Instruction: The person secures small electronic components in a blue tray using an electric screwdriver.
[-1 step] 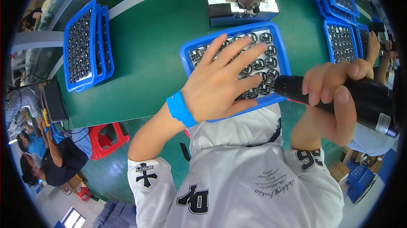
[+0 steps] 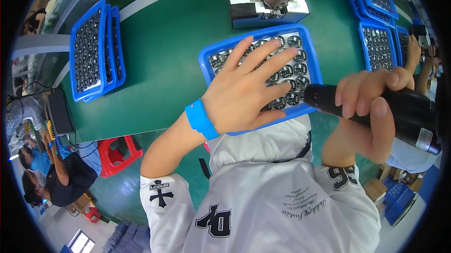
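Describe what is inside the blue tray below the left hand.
The tray holds rows of round, dark parts; what lies directly under the left hand is covered.

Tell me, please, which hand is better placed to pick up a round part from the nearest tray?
Left, I would judge: the left hand is spread over the blue tray, close to the round parts, and seems to hold nothing. The right hand grips a black handheld device.
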Motion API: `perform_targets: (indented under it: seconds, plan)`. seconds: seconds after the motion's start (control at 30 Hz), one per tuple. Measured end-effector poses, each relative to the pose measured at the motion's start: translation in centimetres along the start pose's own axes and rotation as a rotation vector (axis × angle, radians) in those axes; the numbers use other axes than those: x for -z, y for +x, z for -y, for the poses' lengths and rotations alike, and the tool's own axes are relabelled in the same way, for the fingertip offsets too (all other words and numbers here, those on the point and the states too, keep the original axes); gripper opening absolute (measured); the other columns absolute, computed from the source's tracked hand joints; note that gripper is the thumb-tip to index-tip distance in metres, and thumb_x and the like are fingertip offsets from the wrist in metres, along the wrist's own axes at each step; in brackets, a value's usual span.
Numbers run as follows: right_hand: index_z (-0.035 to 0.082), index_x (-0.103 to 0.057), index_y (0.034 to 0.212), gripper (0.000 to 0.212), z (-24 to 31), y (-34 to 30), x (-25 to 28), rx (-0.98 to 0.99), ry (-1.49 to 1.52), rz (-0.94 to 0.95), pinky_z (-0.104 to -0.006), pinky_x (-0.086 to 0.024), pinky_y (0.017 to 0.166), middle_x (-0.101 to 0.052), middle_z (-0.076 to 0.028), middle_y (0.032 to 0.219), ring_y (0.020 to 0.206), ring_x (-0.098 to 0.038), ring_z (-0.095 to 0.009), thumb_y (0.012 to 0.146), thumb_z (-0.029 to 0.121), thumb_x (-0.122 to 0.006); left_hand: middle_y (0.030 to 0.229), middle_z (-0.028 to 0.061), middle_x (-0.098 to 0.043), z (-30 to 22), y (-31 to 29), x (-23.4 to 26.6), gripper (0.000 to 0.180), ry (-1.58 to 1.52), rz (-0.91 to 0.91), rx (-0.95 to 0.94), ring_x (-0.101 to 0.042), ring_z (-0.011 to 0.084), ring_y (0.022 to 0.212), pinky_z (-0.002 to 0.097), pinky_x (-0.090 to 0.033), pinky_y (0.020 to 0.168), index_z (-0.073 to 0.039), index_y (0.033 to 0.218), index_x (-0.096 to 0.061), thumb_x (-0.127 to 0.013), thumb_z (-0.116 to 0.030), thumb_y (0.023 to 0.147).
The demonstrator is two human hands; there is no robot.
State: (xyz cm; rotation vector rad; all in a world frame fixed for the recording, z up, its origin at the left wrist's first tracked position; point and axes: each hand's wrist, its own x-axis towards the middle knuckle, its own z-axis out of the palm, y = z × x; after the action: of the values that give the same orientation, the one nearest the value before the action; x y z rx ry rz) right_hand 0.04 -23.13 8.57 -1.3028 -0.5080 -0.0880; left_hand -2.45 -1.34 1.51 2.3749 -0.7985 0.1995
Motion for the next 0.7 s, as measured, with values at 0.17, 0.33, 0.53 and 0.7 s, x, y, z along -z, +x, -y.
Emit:
perform_targets:
  seconds: [0.17,0.33,0.53,0.7]
  plan:
    - [0.003,-0.045,0.126,0.037,-0.3,-0.3,0.4,0.023,0.011,0.02,-0.0385,-0.047,0.063,-0.052,-0.007,0.078,0.06,-0.053,-0.019,0.092,0.009,-0.056,0.156,0.0131,-0.047,0.7,1.0,-0.6,0.046,-0.001,0.071,-0.041,-0.039,0.0364,0.147,0.0611,-0.026,0.121,-0.019,0.107,-0.079,-0.088,-0.039,0.067]
    - [0.001,-0.044,0.126,0.037,-1.7,-0.5,-0.6,0.021,-0.004,-0.021,-0.0386,-0.048,0.064,-0.054,-0.009,0.078,0.062,-0.055,-0.019,0.092,0.007,-0.058,0.155,0.0135,-0.048,1.2,1.1,-0.6,0.046,-0.047,0.077,-0.032,-0.039,0.0372,0.147,0.0617,-0.025,0.121,-0.018,0.105,-0.08,-0.089,-0.041,0.067]
    - [0.0,-0.043,0.126,0.037,-2.8,-0.5,-0.5,0.007,-0.012,-0.008,-0.0385,-0.048,0.064,-0.055,-0.01,0.078,0.062,-0.055,-0.019,0.092,0.007,-0.057,0.154,0.0137,-0.049,1.5,1.1,-0.8,0.046,-0.071,0.068,-0.025,-0.04,0.0368,0.147,0.0619,-0.025,0.122,-0.017,0.103,-0.081,-0.088,-0.044,0.067]
    - [0.0,-0.043,0.125,0.037,-3.0,-0.4,-0.6,-0.016,-0.024,-0.008,-0.0383,-0.048,0.064,-0.055,-0.01,0.076,0.063,-0.055,-0.019,0.092,0.006,-0.057,0.153,0.0135,-0.049,1.5,1.0,-0.9,0.046,-0.069,0.065,-0.023,-0.04,0.0361,0.147,0.0621,-0.025,0.122,-0.017,0.103,-0.081,-0.088,-0.045,0.066]
